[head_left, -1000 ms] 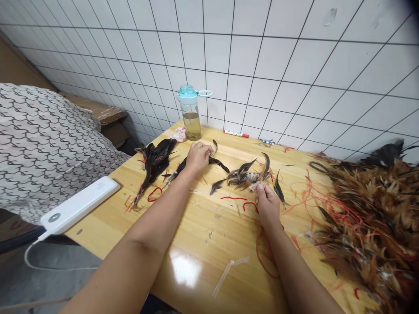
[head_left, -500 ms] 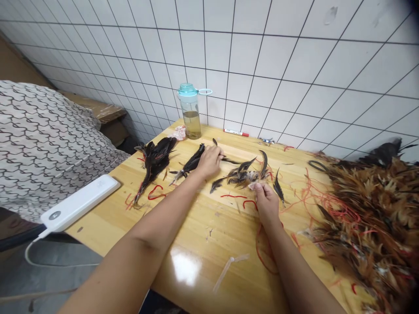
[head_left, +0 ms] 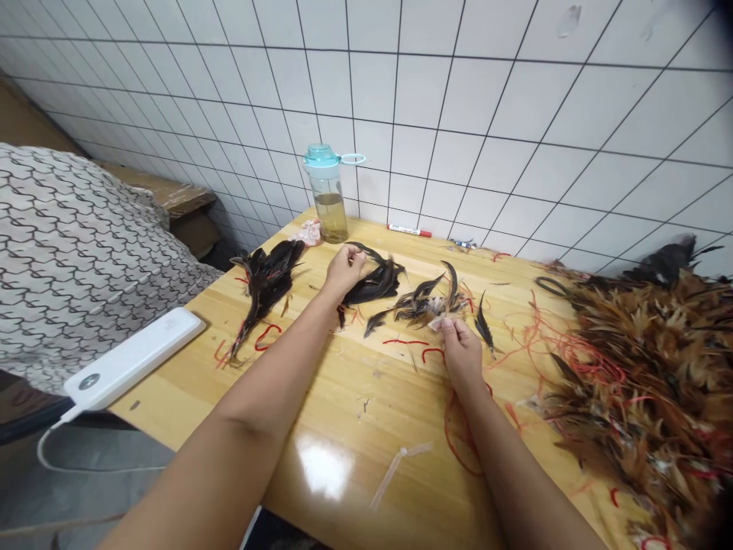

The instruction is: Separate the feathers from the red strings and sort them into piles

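Note:
My left hand (head_left: 343, 271) is closed, thumb and fingers drawn together, at the left edge of a bunch of long black feathers (head_left: 375, 284). A curved black feather passes right behind its fingertips, and I cannot make out what they grip. My right hand (head_left: 460, 347) pinches the pale base of a feather (head_left: 437, 324) at the near edge of a loose pile of dark and grey feathers (head_left: 421, 304). A single black feather (head_left: 484, 325) lies just right of that hand. Another black feather bundle (head_left: 266, 283), with red thread on it, rests at the left.
A bottle (head_left: 330, 218) with a turquoise lid stands by the tiled wall, near a marker (head_left: 409, 230). Tangled red thread (head_left: 584, 351) and a big heap of brown feathers (head_left: 653, 367) cover the right. A white power bank (head_left: 134, 355) sits at the table's left edge.
My left hand has moved left and slightly up. The black feather bunch, earlier to its left, now lies to its right. My right hand keeps its pinch in nearly the same place.

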Demonstrator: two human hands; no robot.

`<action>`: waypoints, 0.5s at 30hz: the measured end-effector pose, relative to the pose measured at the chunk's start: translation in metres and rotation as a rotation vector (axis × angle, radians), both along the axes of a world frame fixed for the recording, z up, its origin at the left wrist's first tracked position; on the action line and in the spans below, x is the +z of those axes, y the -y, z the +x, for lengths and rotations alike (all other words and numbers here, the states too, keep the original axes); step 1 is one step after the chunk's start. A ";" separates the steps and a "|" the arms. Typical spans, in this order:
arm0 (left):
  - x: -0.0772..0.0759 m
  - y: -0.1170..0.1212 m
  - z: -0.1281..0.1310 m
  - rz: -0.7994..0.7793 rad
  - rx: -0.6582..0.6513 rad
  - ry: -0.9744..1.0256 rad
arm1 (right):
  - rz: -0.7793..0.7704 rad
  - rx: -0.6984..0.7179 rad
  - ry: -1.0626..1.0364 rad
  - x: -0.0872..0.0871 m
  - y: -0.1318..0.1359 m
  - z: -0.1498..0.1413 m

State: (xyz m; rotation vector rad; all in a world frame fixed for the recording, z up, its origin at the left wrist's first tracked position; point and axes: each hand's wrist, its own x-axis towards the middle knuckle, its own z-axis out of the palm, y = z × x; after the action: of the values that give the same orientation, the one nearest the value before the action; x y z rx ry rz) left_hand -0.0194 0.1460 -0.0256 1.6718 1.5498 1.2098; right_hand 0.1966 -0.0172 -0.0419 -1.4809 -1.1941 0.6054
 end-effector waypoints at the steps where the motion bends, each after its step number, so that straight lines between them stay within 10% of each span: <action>1: 0.003 -0.001 -0.008 -0.015 -0.068 -0.051 | 0.003 -0.001 0.002 0.000 0.000 0.000; 6: 0.014 -0.001 -0.037 -0.288 -0.550 -0.419 | 0.002 0.008 0.007 -0.003 -0.001 0.000; 10: 0.022 -0.001 -0.047 -0.275 -0.483 -0.641 | 0.020 0.030 0.010 -0.002 -0.002 0.000; 15: 0.043 0.009 -0.063 -0.299 -0.626 -0.202 | 0.024 0.040 0.004 -0.004 -0.004 0.000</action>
State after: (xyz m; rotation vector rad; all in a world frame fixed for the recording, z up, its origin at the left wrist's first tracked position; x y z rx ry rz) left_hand -0.0826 0.1366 0.0176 1.9031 1.1037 0.4759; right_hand 0.1970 -0.0136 -0.0458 -1.4423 -1.2328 0.6134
